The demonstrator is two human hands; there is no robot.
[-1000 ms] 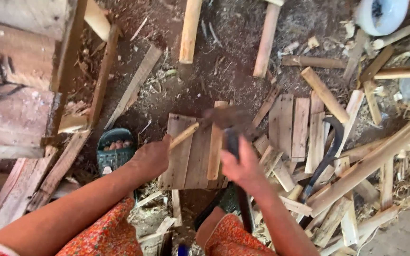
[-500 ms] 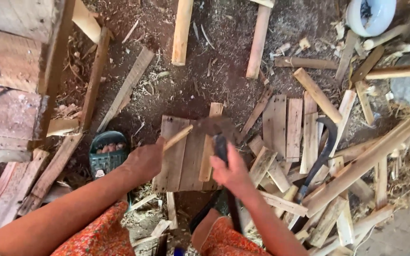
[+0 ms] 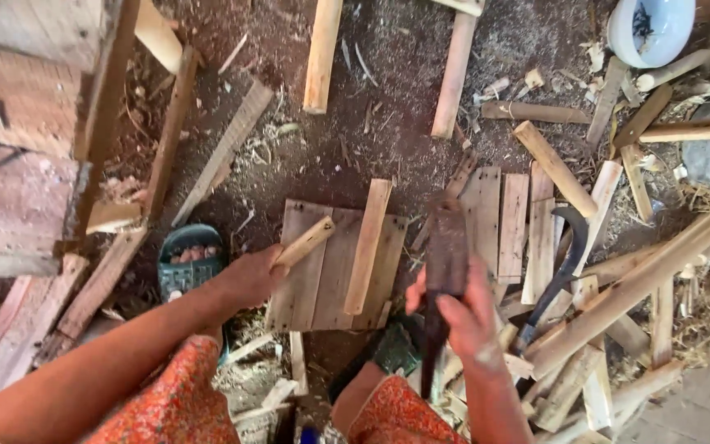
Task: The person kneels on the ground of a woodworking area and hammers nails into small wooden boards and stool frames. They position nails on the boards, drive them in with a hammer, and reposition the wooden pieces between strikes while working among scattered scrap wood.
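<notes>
left hand (image 3: 248,275) clamped round a short stick (image 3: 306,241) on the flat board (image 3: 322,271) lying on the dirt floor; right hand (image 3: 458,308) gripping a heavy dark blade (image 3: 445,247) raised just beside. risk judged: blade glancing off, nicking fingers so near.

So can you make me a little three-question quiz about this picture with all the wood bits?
1. True or false: the left hand holds a short wooden stick.
2. What does the right hand hold? A) a dark flat blade tool B) a white bowl C) a green sandal
3. What lies on top of the flat wooden board between the hands?

Key:
1. True.
2. A: the dark blade tool, with its fingers wrapped round it.
3. A pale wooden slat, lying lengthwise on the board.
</notes>
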